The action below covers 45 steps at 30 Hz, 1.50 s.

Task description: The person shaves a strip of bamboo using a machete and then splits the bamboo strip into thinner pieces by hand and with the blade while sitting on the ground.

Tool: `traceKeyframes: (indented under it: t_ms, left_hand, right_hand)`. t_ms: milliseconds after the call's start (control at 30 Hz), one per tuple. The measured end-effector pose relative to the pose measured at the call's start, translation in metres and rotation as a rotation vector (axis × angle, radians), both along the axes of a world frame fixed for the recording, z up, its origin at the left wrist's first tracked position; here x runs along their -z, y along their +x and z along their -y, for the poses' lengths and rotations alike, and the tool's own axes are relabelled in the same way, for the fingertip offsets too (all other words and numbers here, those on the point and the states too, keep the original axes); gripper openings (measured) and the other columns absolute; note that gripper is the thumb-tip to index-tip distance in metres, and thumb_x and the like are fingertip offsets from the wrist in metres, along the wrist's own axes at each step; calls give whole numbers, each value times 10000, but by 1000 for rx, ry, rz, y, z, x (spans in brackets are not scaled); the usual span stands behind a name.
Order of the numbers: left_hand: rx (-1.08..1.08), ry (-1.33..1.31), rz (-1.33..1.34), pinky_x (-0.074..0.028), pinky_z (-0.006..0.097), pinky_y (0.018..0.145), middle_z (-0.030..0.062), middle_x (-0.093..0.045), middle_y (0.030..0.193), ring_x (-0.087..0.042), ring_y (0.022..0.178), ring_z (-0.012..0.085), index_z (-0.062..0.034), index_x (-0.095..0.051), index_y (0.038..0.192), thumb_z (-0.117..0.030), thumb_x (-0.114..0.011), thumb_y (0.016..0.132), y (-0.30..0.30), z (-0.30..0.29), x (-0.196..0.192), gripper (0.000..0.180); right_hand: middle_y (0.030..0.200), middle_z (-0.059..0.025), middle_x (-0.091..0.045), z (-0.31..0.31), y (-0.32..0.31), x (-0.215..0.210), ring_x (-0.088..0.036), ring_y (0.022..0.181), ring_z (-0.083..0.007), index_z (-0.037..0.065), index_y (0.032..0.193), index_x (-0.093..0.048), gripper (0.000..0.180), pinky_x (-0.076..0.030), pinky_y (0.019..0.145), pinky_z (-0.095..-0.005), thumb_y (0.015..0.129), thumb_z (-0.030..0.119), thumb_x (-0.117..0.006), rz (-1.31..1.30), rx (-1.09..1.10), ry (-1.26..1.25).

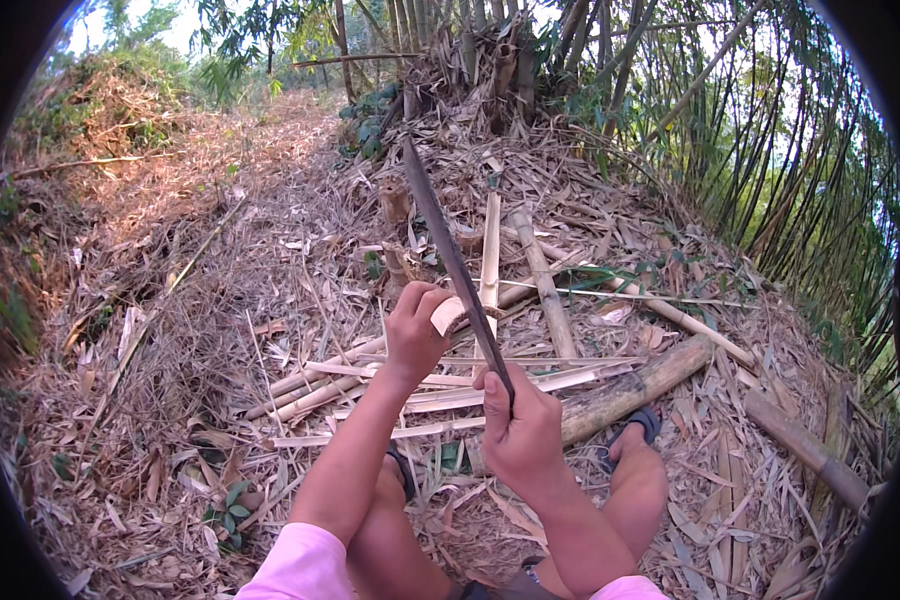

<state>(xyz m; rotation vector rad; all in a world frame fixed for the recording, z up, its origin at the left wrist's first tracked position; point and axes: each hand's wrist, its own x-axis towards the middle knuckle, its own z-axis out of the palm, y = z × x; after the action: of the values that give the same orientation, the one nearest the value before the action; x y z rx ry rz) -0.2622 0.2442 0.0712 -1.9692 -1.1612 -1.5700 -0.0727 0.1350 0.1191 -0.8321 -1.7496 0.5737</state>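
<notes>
My left hand (415, 328) is closed around a piece of split bamboo (449, 316), whose pale cut face shows beside the fingers. How far this piece runs behind the blade I cannot tell. In my right hand (523, 428) is the lower end of a machete (440, 228) with a long dark blade, tilted up and to the left. The blade crosses close by the bamboo piece; whether it touches I cannot make out. Just beyond the blade a long pale bamboo strip (491, 245) points away from me. Under my hands lie several split bamboo strips (440, 400).
A thick bamboo log (640, 388) lies beside my right foot (632, 438). Bamboo poles (547, 290) lie ahead, with another pole (805, 447) at the right. Cut stumps (395, 200) stand before a bamboo clump (490, 60). Dry leaves cover the sloping ground.
</notes>
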Motion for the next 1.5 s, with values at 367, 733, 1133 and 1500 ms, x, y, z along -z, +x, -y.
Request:
traceKeyframes:
  t_ms: [367, 733, 1133, 1500]
  left_hand:
    - [-83, 686, -200, -451, 473, 911, 164, -527, 1128, -511, 1072, 322, -99, -472, 1127, -234, -582, 847, 38, 115, -142, 330]
    - [66, -15, -936, -483, 418, 913, 72, -609, 844, -594, 931, 225, -73, -642, 956, -411, -541, 931, 101, 71, -227, 354]
    - [-13, -63, -788, -405, 403, 1020, 98, -650, 872, -569, 1043, 219, -69, -636, 1043, -443, -424, 1002, 73, 44, -210, 432]
    - [83, -169, -904, -380, 430, 1031, 60, -635, 1171, -537, 1150, 245, -155, -637, 1183, -487, -346, 1001, 104, 60, -243, 477]
  right_hand:
    - [674, -177, -605, -15, 17, 9, -619, 596, -394, 12, 936, -604, 186, -456, 525, -448, 994, 182, -557, 15, 112, 80]
    - [498, -68, -490, -5, 11, 16, -512, 445, -180, -7, 887, -606, 371, -393, 483, -336, 1053, 285, -449, 18, 100, -6]
    - [628, -167, -576, 3, 22, 1, -601, 537, -355, -4, 915, -613, 285, -439, 512, -404, 1034, 228, -498, 160, 111, -12]
    - [597, -154, -563, -12, 34, 13, -575, 487, -307, 16, 946, -646, 257, -419, 492, -381, 1034, 205, -497, 128, 222, 73]
